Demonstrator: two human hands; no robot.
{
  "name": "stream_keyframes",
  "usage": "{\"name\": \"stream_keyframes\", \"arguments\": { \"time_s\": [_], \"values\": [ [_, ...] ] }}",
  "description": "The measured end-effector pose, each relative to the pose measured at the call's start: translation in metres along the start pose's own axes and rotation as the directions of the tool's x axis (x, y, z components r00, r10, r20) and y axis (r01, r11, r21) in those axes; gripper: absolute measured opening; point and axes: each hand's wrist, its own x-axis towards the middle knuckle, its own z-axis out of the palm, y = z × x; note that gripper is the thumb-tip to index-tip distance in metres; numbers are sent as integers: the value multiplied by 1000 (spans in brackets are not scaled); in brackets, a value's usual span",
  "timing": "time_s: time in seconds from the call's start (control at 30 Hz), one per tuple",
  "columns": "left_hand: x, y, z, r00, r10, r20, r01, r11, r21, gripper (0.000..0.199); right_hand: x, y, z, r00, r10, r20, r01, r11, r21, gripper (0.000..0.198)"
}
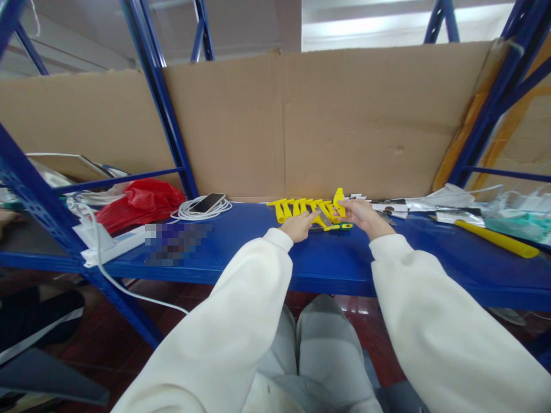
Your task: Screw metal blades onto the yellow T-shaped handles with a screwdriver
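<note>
Over a smooth blue shelf [232, 235], you pinch an angular yellow piece [340, 195] in your right hand [362, 215] beside a row of yellow, round-ended handles [281, 213], your left hand [297, 228] just in front, its grip impossible to tell.

No text, label, brand, number or sign can be read anywhere in the frame. Left of centre, a pixelated patch [178, 244] on the blue shelf [336, 261] hides whatever lies beneath it. The phone [209, 202] just above that patch has a dark screen with nothing legible. Near the centre, the yellow pieces [280, 211] and the green-and-yellow handle [344, 226] are too small for any marking to be made out; the silver wrapping [460, 216] at the right is likewise too unclear to read.
</note>
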Motion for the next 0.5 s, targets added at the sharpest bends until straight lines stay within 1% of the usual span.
{"name": "stream_keyframes", "arguments": {
  "time_s": [0.07,0.17,0.3,0.4,0.5],
  "values": [
    [0,1,-1,1000,-6,7,6,1000,-2,62,-3,1,6,1000,-23,-9,22,999,-48,13],
    [-1,2,-2,1000,-14,7,14,1000,-8,64,-4,4,10,998,-68,-2,66,982,-180,13],
    [-1,3,-2,1000,-12,9,12,1000,-19,65,-6,7,13,990,-138,0,128,920,-370,18],
    [-1,4,-2,1000,-7,18,7,1000,-15,65,-9,8,17,989,-149,-20,126,895,-429,18],
    [-2,7,-3,1000,10,23,-10,1000,-16,64,-11,10,22,990,-136,-25,112,893,-435,20]
  ]
}}
